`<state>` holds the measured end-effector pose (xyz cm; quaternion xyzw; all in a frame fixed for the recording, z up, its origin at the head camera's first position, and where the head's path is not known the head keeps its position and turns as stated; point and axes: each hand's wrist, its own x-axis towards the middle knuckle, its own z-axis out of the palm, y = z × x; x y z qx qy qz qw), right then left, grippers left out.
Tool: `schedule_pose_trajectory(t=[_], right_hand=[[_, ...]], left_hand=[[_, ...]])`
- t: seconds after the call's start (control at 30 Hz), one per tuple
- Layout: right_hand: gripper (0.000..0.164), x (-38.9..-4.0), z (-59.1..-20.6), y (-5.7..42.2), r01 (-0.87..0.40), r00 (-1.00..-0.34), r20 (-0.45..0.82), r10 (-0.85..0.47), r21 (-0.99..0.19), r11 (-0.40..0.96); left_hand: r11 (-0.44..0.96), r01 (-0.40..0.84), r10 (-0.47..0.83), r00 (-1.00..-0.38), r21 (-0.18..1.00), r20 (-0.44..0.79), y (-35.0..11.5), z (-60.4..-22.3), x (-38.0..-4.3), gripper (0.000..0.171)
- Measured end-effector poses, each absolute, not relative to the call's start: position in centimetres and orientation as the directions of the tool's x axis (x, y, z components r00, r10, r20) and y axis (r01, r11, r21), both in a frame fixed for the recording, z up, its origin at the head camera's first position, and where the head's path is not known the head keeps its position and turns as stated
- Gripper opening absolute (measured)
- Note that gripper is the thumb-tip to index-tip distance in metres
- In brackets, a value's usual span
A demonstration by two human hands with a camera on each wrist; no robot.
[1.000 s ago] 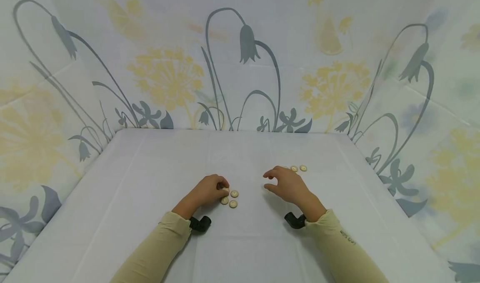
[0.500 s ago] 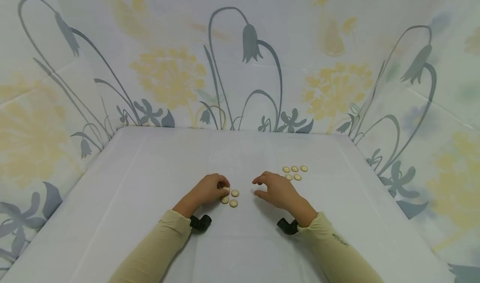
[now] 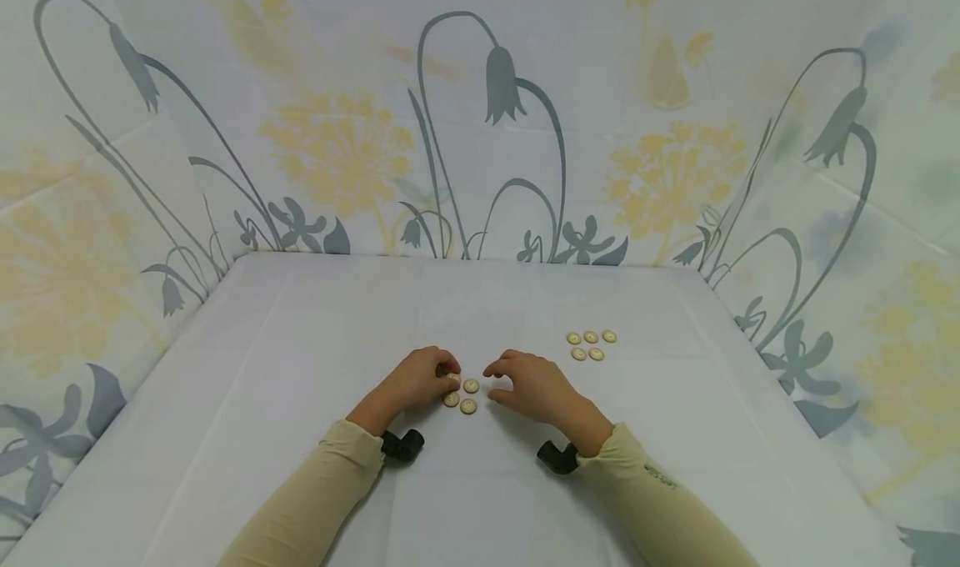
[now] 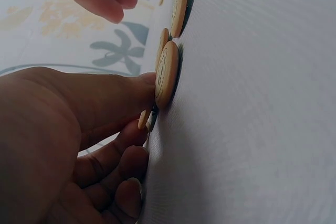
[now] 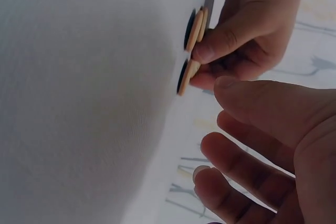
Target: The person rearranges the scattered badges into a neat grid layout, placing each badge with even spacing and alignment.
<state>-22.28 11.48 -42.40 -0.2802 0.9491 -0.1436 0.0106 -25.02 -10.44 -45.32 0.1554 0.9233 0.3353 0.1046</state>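
Note:
My left hand (image 3: 414, 378) rests by a small group of round wooden discs with thin line drawings on their faces. Its thumb and forefinger pinch one wooden disc (image 3: 453, 378) at the table surface. Close around that lie a right-hand disc (image 3: 471, 386), a lower-left disc (image 3: 451, 399) and a lower-right disc (image 3: 468, 406). In the left wrist view the thumb tip also meets the edge of a near disc (image 4: 167, 74). My right hand (image 3: 538, 389) hovers just right of the group, fingers loosely bent, thumb and forefinger apart with nothing between them.
Further back on the right, several more wooden discs (image 3: 591, 337) lie in two rows. A white cloth (image 3: 337, 300) covers the table. Flower-printed fabric (image 3: 480, 133) rises behind and at both sides. Black camera mounts (image 3: 405, 445) sit at both wrists.
My right hand has moved left from the back right discs towards the group at my left hand, uncovering the discs it hid. The left hand stays in place on its disc.

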Motion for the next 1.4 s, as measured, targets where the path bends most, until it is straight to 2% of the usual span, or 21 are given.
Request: schedule_pose_trajectory(t=[0.33, 0.63, 1.4], right_hand=[[0.026, -22.1, -43.0, 10.1, -0.585, -0.801, 0.036, -0.597, -0.253, 0.770], [0.024, -21.8, -43.1, 9.1, -0.591, -0.791, 0.001, -0.612, -0.260, 0.763], [0.016, -21.6, -42.9, 8.5, -0.622, -0.772, 0.003, -0.636, -0.214, 0.753]], left_hand=[[0.724, 0.227, 0.364, -0.928, 0.652, -0.081, -10.4, -45.3, -25.1, 0.016], [0.723, 0.228, 0.363, -0.928, 0.652, -0.078, -10.3, -44.9, -24.7, 0.016], [0.725, 0.225, 0.359, -0.930, 0.651, -0.078, -10.4, -45.0, -24.8, 0.016]])
